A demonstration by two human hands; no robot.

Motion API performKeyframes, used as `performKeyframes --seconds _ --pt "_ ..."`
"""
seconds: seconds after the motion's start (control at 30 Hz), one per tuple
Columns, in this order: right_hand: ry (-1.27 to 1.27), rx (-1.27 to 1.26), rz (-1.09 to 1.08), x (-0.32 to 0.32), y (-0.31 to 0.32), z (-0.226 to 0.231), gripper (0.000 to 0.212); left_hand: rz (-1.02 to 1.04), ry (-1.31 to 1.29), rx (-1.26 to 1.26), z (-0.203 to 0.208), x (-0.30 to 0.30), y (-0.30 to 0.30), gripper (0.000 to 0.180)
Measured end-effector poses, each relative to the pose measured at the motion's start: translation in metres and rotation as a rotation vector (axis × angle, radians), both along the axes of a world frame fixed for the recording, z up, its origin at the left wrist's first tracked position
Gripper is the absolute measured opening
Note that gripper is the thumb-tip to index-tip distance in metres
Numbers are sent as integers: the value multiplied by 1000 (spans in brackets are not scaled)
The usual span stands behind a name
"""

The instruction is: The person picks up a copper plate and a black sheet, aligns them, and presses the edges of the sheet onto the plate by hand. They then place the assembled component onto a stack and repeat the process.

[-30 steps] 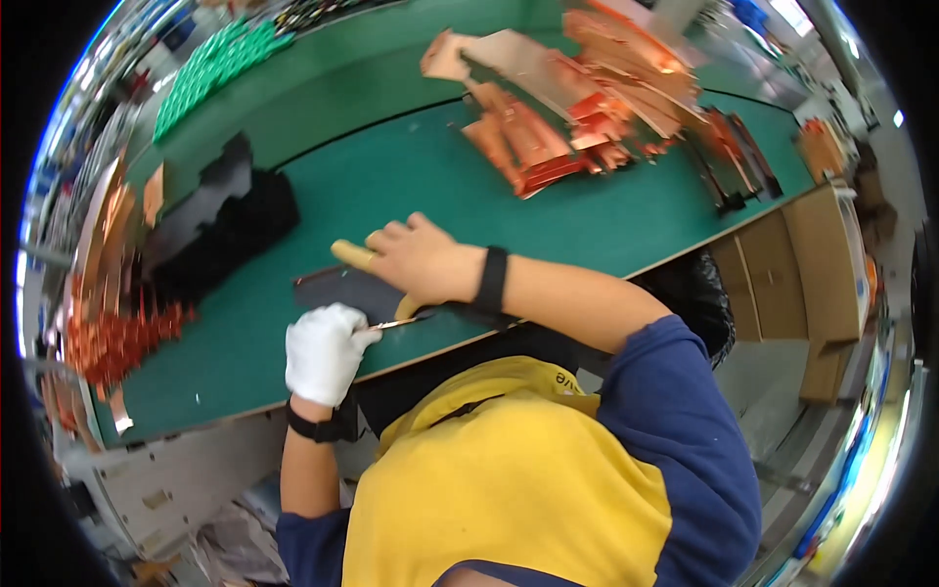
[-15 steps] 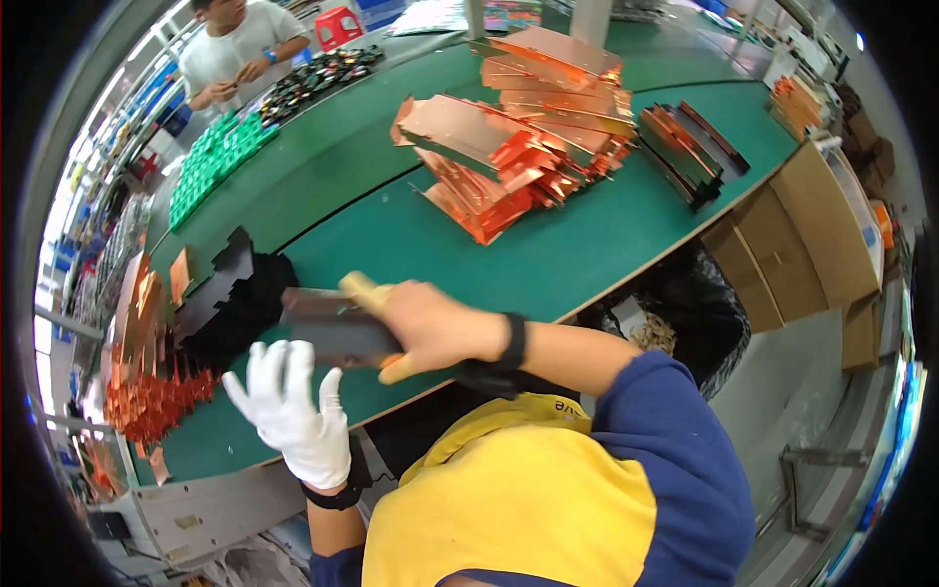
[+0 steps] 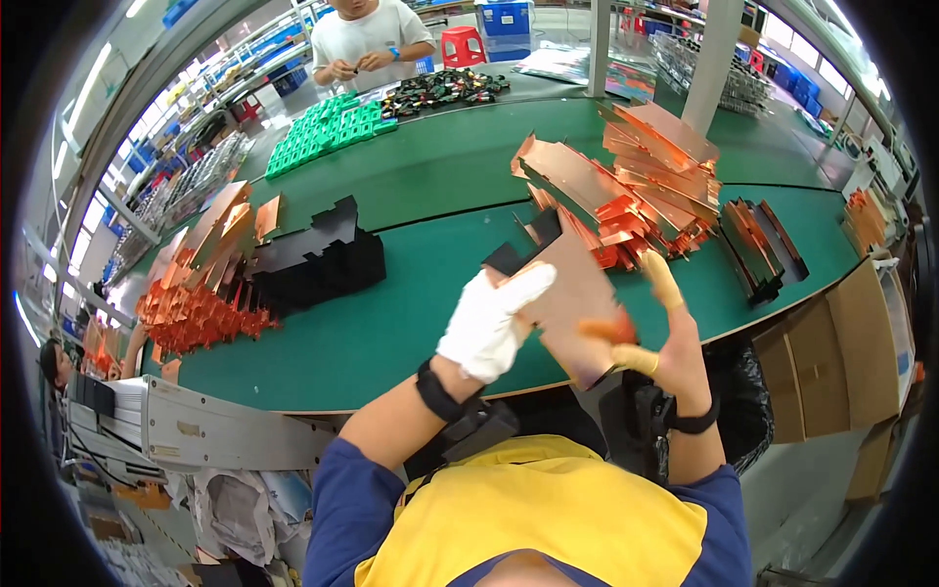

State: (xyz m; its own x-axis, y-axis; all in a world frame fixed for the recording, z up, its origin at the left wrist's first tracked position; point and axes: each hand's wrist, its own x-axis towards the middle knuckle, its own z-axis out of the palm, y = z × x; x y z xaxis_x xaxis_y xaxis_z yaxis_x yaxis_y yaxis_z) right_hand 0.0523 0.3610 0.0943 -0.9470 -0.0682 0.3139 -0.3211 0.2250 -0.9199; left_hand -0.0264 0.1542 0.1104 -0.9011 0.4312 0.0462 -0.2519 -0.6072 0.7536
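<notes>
My left hand [image 3: 489, 323], in a white glove, is closed on the left edge of a bent copper-coloured metal sheet [image 3: 572, 308]. The sheet is tilted above the green table, and dark parts show along its upper left edge. My right hand [image 3: 680, 357] wears yellow finger covers and has its fingers spread beside the sheet's right edge. Some fingertips there are blurred, so I cannot tell whether they touch it. Behind the sheet lies a heap of similar copper-coloured sheets [image 3: 577, 176].
Black folded sheets [image 3: 323, 259] lie left, beside another copper-coloured stack [image 3: 210, 284]. At right are a few dark-and-copper pieces [image 3: 758, 249] and a cardboard box [image 3: 822, 342]. Green trays [image 3: 328, 132] and small dark parts [image 3: 445, 90] lie near a co-worker [image 3: 367, 44] across the table.
My left hand was open and now grips the sheet. My right hand held a dark-looking piece and is now spread at the right. Both hands appear farther right, and the view has turned left.
</notes>
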Motion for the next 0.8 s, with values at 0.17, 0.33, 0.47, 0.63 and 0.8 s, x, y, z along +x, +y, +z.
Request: performKeyframes --seconds 0.17,0.33,0.47,0.63,0.8 --pt "462 755 -588 19 -2 26 91 -29 16 95 24 9 57 60" --pt "417 771 -866 10 103 49 82 -286 245 -219 17 -4 37 82" --pt "-178 785 -996 -5 228 71 77 -254 184 -650 1 -9 -20 56" --pt "-391 735 -860 -27 272 56 78 -18 150 -882 -27 5 -62 41" --pt "-415 973 -956 -43 284 19 75 150 44 -861 -53 11 -94 39"
